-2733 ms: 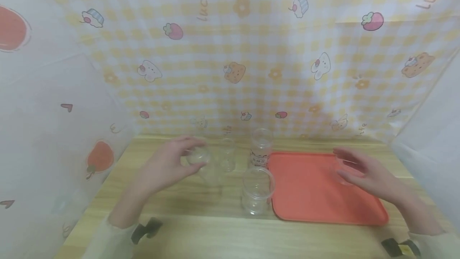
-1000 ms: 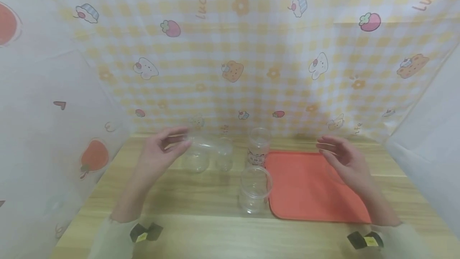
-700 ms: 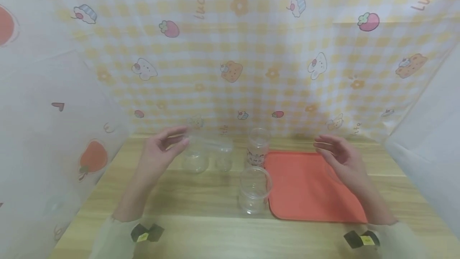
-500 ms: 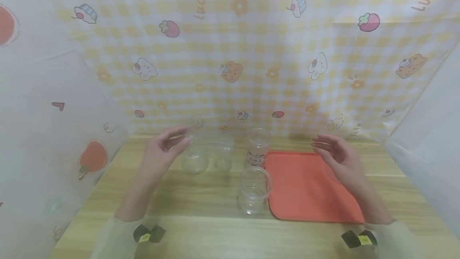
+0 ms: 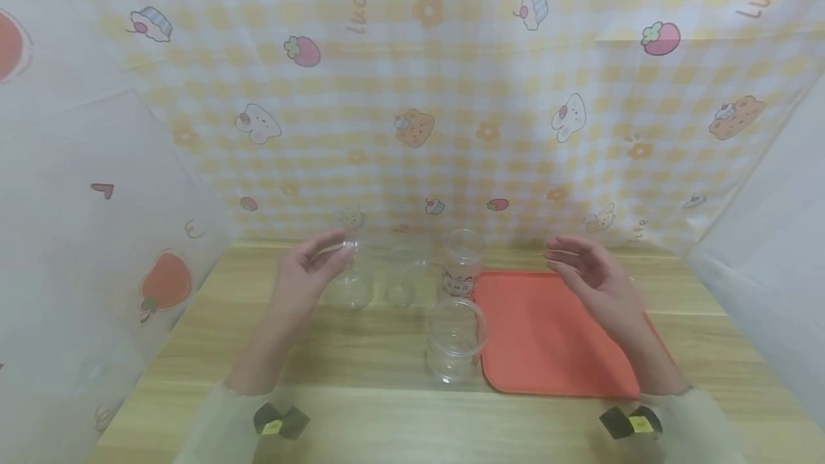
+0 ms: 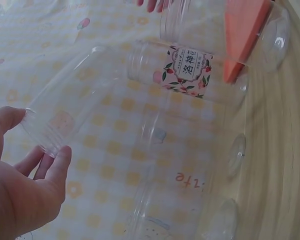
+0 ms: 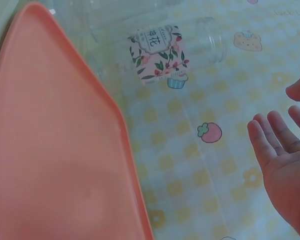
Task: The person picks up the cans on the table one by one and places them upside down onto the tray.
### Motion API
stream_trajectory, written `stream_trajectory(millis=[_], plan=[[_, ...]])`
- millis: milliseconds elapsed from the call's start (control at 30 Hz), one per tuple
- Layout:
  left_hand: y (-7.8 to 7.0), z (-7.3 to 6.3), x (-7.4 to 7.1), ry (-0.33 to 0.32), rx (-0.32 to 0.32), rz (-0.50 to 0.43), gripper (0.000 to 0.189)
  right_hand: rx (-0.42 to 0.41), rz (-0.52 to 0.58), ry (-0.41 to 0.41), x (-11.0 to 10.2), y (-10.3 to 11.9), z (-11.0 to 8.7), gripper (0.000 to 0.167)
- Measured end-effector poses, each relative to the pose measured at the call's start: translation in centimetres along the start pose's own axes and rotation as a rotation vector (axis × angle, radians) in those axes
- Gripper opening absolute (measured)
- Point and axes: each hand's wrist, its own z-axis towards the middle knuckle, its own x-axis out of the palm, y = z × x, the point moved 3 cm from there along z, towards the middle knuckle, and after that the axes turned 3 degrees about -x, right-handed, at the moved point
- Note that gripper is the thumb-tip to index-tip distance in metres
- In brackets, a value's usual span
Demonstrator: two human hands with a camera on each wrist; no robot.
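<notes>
At the left, the left hand (image 5: 309, 271) pinches a clear jar (image 6: 72, 95) at its threaded mouth, thumb on one side and fingertips on the other, so the step in hand looks to be carrying that jar through the air. It is tilted, mouth toward the palm and base out to the right, above a round-based jar (image 5: 351, 293) and a narrower jar (image 5: 401, 296) standing upright on the worktop (image 5: 387, 421). The next move, I'd judge, calls for keeping the base clear of those two, and of the labelled jar (image 5: 459, 283) and the wide jar (image 5: 454, 356) in front of it, then bringing the jar upright before it is set down; where it should go I cannot tell. The left forearm reaches in from the near edge, the wrist raised. Further right, the orange tray (image 5: 535, 349) lies flat beside the jars. Above it hovers the right hand (image 5: 589, 274), palm facing inward, fingers loosely extended and thumb apart, with nothing visible in its grasp, seemingly waiting to help.
</notes>
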Motion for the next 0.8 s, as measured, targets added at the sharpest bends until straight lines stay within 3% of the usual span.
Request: stream_trajectory(millis=[400, 800], plan=[[0.5, 0.0, 0.9, -0.052, -0.058, -0.066, 0.041, -0.019, 0.055, 0.019, 1.1, 0.3, 0.5, 0.050], [0.6, -0.1, 2.4, -0.067, -0.049, -0.112, 0.039, -0.020, 0.062, 0.039, 1.8, 0.6, 0.8, 0.050]])
